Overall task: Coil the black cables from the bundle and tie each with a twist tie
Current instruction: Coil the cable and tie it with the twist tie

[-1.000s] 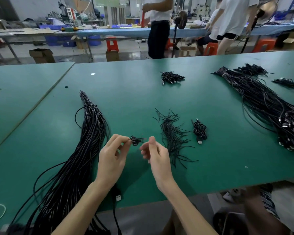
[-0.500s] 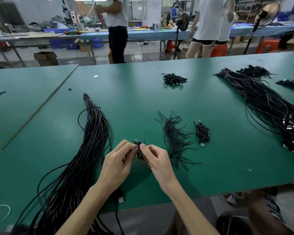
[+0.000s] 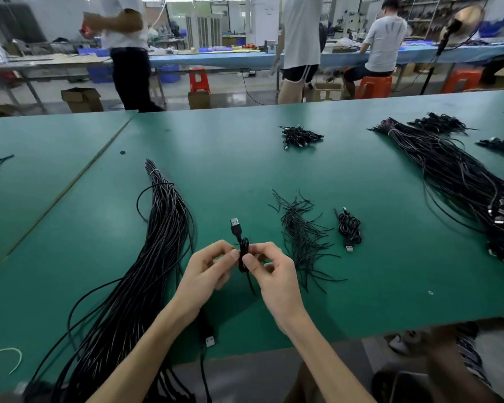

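A small coiled black cable (image 3: 243, 251) stands upright between my two hands, its USB plug (image 3: 235, 224) pointing up. My left hand (image 3: 205, 271) pinches the coil from the left and my right hand (image 3: 269, 269) pinches it from the right, over the green table (image 3: 245, 164). A long bundle of black cables (image 3: 146, 257) lies to the left, running off the table's near edge. A loose pile of black twist ties (image 3: 300, 237) lies just right of my hands. One finished tied coil (image 3: 349, 228) rests beyond the ties.
A second large cable bundle (image 3: 454, 181) stretches along the right side. Small heaps of tied coils (image 3: 300, 136) lie farther back. A loose USB plug (image 3: 210, 340) lies near my left wrist. People stand and sit at blue benches behind the table.
My hands came together on the small coil and turned it upright, so its USB plug now sticks up above my fingers. The camera view tilted up slightly.
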